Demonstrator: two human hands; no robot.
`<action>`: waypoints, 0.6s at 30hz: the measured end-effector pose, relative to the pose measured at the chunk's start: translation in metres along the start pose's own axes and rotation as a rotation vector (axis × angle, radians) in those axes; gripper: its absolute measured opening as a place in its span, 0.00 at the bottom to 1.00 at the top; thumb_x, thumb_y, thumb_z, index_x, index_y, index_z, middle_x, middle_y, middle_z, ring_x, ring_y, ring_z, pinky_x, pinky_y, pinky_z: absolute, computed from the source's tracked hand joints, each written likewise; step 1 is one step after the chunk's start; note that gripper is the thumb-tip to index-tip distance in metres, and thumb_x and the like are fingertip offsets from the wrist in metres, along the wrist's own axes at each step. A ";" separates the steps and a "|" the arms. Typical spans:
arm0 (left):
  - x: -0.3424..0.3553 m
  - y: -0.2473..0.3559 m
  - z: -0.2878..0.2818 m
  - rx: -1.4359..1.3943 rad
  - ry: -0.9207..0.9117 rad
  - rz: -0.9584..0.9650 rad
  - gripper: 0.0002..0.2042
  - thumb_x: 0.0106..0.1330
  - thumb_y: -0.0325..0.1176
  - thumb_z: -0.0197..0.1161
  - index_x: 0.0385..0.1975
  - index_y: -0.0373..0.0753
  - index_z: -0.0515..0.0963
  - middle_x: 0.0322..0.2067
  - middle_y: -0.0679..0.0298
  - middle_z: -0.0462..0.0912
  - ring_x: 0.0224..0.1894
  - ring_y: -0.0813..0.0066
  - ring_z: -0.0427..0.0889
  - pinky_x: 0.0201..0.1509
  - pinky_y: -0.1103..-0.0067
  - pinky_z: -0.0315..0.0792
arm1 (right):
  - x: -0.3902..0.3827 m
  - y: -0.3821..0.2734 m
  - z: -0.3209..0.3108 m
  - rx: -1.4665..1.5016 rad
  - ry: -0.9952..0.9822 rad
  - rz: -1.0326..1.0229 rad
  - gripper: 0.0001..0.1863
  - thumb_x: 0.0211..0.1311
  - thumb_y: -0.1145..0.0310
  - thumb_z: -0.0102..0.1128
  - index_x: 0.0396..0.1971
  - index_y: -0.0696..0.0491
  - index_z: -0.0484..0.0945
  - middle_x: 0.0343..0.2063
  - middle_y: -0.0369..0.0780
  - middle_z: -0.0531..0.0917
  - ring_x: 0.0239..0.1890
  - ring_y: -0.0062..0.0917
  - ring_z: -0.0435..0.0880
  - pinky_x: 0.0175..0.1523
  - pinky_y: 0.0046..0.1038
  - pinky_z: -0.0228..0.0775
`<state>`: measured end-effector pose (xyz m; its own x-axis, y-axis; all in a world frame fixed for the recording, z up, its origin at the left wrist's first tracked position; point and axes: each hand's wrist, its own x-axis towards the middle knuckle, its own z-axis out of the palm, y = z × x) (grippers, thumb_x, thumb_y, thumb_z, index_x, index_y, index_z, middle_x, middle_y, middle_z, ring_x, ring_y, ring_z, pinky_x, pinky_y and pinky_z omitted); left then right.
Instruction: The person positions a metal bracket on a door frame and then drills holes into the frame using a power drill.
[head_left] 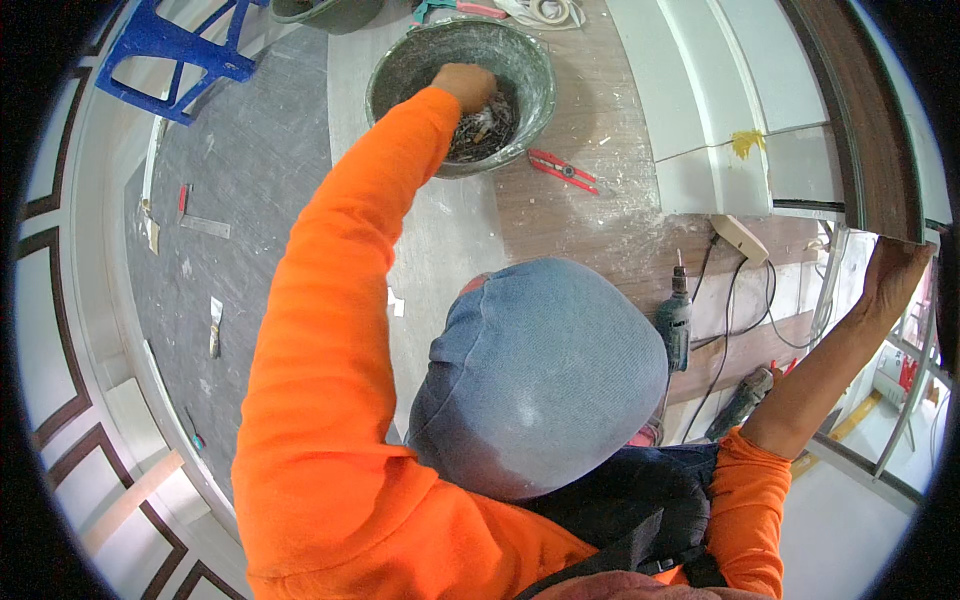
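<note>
My left hand [468, 86] reaches down into a dark green bucket [546, 100] with a chalky, dusty inside. Its back is toward me and its fingers are hidden. Below it in the bucket lies a heap of thin metal bits [484, 135], like nails or screws, mixed with pale scraps. Far to the right, my right hand [895, 268] is up against the lower end of a dark brown wood-look board [880, 120]; its fingers are out of sight there. Just outside the bucket, red-handled pliers [563, 170] lie on the floor.
A blue plastic stool [178, 62] stands at the upper left. A small square [203, 222] lies on the grey floor sheet. Right of my knee [540, 375] are a teal power tool [676, 325], another power tool [740, 402], cables and a white power strip [740, 240]. White panels [740, 90] are upper right.
</note>
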<state>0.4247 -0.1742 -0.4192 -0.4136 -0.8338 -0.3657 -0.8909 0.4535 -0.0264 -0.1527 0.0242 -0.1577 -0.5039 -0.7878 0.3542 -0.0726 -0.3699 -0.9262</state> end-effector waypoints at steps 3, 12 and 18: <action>-0.015 -0.018 -0.015 0.010 -0.010 -0.052 0.13 0.61 0.39 0.64 0.43 0.49 0.88 0.43 0.55 0.88 0.47 0.53 0.87 0.51 0.59 0.79 | 0.005 -0.003 -0.011 -0.004 0.016 0.018 0.47 0.48 0.38 0.75 0.60 0.59 0.75 0.59 0.46 0.79 0.66 0.37 0.73 0.74 0.41 0.59; -0.028 -0.027 -0.022 -0.275 0.023 0.015 0.12 0.59 0.45 0.68 0.40 0.54 0.89 0.41 0.57 0.88 0.45 0.53 0.87 0.52 0.61 0.79 | 0.010 -0.002 -0.020 0.041 -0.012 0.034 0.44 0.51 0.41 0.74 0.61 0.56 0.75 0.60 0.45 0.79 0.65 0.38 0.74 0.73 0.42 0.61; 0.001 0.023 -0.007 -0.236 0.062 -0.104 0.12 0.61 0.43 0.67 0.43 0.55 0.88 0.41 0.56 0.89 0.46 0.53 0.87 0.53 0.61 0.79 | 0.009 -0.003 -0.020 0.064 -0.041 0.057 0.44 0.49 0.42 0.77 0.61 0.55 0.75 0.59 0.44 0.80 0.65 0.37 0.75 0.73 0.42 0.61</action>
<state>0.4023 -0.1665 -0.4135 -0.3221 -0.8929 -0.3146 -0.9453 0.2848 0.1592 -0.1747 0.0281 -0.1540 -0.4701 -0.8274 0.3073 0.0105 -0.3534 -0.9354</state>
